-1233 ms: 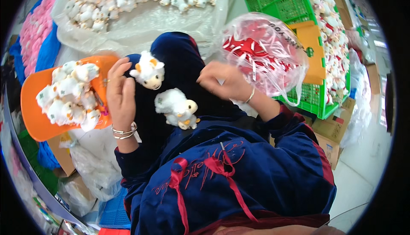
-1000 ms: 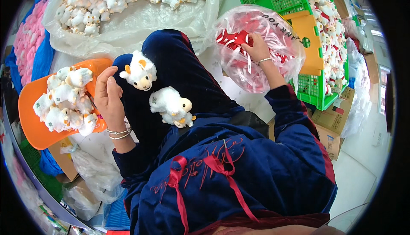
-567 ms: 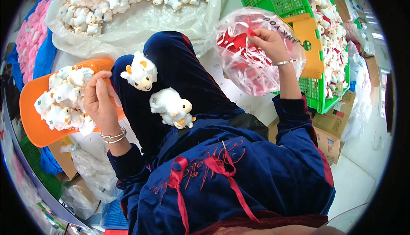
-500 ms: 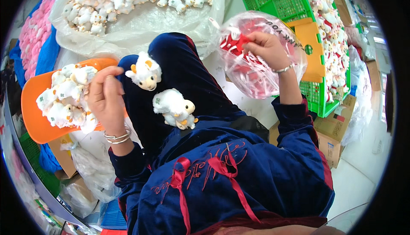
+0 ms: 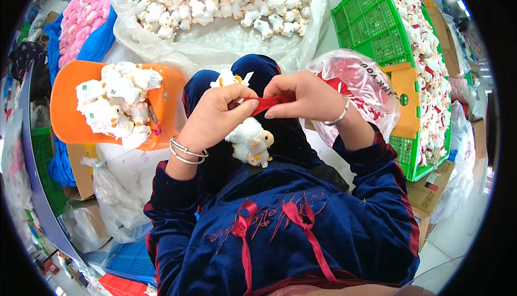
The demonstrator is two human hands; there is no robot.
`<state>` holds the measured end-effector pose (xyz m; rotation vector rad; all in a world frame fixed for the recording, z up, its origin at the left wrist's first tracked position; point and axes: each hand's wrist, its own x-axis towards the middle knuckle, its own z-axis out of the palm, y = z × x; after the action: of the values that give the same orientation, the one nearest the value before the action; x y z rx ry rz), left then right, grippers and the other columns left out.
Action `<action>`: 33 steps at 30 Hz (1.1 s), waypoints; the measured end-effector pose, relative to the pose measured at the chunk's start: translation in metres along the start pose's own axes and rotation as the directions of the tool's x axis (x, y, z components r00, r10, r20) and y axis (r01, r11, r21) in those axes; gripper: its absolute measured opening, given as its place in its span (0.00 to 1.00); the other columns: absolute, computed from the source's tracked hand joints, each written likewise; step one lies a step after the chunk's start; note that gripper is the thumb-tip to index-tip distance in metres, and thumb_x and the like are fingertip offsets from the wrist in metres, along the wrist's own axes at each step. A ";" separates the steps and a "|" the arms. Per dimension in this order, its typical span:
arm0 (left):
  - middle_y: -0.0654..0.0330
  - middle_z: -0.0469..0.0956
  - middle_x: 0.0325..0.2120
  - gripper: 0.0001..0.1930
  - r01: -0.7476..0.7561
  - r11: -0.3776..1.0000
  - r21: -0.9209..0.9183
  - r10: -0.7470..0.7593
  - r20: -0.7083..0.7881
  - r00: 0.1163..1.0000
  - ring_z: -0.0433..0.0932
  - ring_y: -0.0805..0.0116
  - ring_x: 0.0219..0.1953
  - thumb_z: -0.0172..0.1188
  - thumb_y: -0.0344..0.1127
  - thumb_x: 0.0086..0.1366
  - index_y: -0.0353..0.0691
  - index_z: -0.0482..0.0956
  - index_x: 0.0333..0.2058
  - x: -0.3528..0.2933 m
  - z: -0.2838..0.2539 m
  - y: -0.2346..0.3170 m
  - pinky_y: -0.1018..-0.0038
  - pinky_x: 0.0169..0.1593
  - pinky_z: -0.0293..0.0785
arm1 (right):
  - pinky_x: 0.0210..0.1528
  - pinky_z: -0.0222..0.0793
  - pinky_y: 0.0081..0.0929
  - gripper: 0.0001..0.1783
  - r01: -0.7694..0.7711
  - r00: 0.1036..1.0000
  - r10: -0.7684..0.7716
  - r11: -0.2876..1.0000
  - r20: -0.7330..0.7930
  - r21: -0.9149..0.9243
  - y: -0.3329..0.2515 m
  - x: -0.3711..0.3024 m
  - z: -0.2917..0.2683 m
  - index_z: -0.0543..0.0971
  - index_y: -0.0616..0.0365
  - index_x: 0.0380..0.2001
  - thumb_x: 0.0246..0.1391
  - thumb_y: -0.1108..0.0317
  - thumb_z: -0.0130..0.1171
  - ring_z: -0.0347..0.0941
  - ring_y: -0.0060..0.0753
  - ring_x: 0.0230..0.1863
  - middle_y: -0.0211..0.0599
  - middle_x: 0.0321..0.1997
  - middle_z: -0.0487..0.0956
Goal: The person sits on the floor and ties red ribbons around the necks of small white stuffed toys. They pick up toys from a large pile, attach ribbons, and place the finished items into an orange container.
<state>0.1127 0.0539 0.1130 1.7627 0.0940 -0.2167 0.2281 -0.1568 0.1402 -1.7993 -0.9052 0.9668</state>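
Over my lap, my left hand [image 5: 218, 112] and my right hand [image 5: 304, 98] come together, pinching a small red cloth piece [image 5: 264, 104] stretched between their fingers. A white plush sheep [image 5: 249, 141] lies on its side on my thighs, just below the hands. Behind my left hand, a second plush sheep [image 5: 228, 77] with orange horns is mostly hidden. A little white tag [image 5: 247, 78] sticks up beside it; what it is attached to cannot be made out. To the right of my legs, a clear plastic bag [image 5: 371, 102] holds many red pieces with white parts.
An orange chair [image 5: 65, 105] at my left bears a pile of white plush sheep [image 5: 118, 102]. Ahead, a plastic sheet [image 5: 202, 40] carries a large heap of them. A green crate [image 5: 369, 21] of plush toys stands on the right. Pink plush [image 5: 86, 19] lies far left.
My right hand has brought the red cloth piece from the bag to the lap. My left hand has moved right from near the chair and grips it too. The whole view has shifted.
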 end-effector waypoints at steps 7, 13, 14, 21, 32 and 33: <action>0.68 0.80 0.27 0.10 -0.016 0.994 -0.109 0.013 -0.025 1.000 0.74 0.85 0.30 0.63 0.34 0.70 0.32 0.84 0.42 -0.007 -0.018 -0.007 0.84 0.33 0.70 | 0.28 0.65 0.15 0.11 -0.064 0.992 0.030 0.958 0.126 0.278 0.032 0.015 -0.009 0.82 0.62 0.36 0.66 0.63 0.61 0.68 0.12 0.25 0.21 0.26 0.76; 0.63 0.80 0.25 0.06 -0.192 0.875 0.445 0.381 -0.387 0.840 0.77 0.75 0.27 0.65 0.31 0.65 0.36 0.83 0.39 0.000 -0.039 -0.015 0.76 0.34 0.73 | 0.27 0.62 0.14 0.09 -0.031 0.990 -0.036 0.884 0.134 0.467 0.028 0.015 -0.012 0.82 0.63 0.36 0.65 0.66 0.62 0.68 0.11 0.26 0.21 0.26 0.76; 0.62 0.80 0.24 0.06 -0.202 0.707 0.678 0.598 -0.419 0.684 0.77 0.73 0.26 0.65 0.30 0.64 0.36 0.83 0.38 0.004 -0.040 -0.009 0.75 0.34 0.73 | 0.27 0.62 0.14 0.09 0.015 0.998 -0.039 0.886 0.042 0.464 0.022 0.016 -0.006 0.82 0.63 0.36 0.65 0.67 0.62 0.68 0.11 0.26 0.22 0.26 0.76; 0.59 0.82 0.28 0.08 -0.202 0.933 0.299 0.312 -0.391 0.866 0.78 0.73 0.26 0.66 0.33 0.65 0.34 0.84 0.38 -0.007 -0.009 0.020 0.77 0.32 0.74 | 0.33 0.73 0.16 0.06 0.157 0.926 -0.071 0.965 -0.370 0.208 0.007 0.037 0.044 0.80 0.63 0.36 0.60 0.73 0.66 0.75 0.13 0.31 0.27 0.30 0.82; 0.65 0.84 0.34 0.13 -0.047 0.973 -0.224 0.014 -0.145 0.989 0.80 0.81 0.36 0.63 0.34 0.70 0.32 0.85 0.47 -0.003 -0.030 -0.020 0.81 0.40 0.77 | 0.35 0.74 0.23 0.09 0.471 0.745 -0.518 0.855 -0.421 -0.220 0.006 0.038 0.049 0.82 0.62 0.42 0.58 0.74 0.63 0.79 0.26 0.33 0.35 0.36 0.83; 0.65 0.84 0.34 0.12 -0.089 0.981 -0.174 0.061 -0.158 0.986 0.79 0.81 0.35 0.63 0.34 0.70 0.32 0.85 0.47 -0.003 -0.032 -0.017 0.81 0.39 0.76 | 0.35 0.74 0.23 0.09 0.408 0.707 -0.508 0.862 -0.492 -0.302 0.002 0.037 0.040 0.82 0.61 0.42 0.58 0.74 0.63 0.79 0.25 0.34 0.35 0.36 0.84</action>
<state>0.1101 0.0890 0.1032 1.5963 0.1522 -0.0173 0.2085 -0.1114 0.1172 -1.7222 -0.9991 0.0174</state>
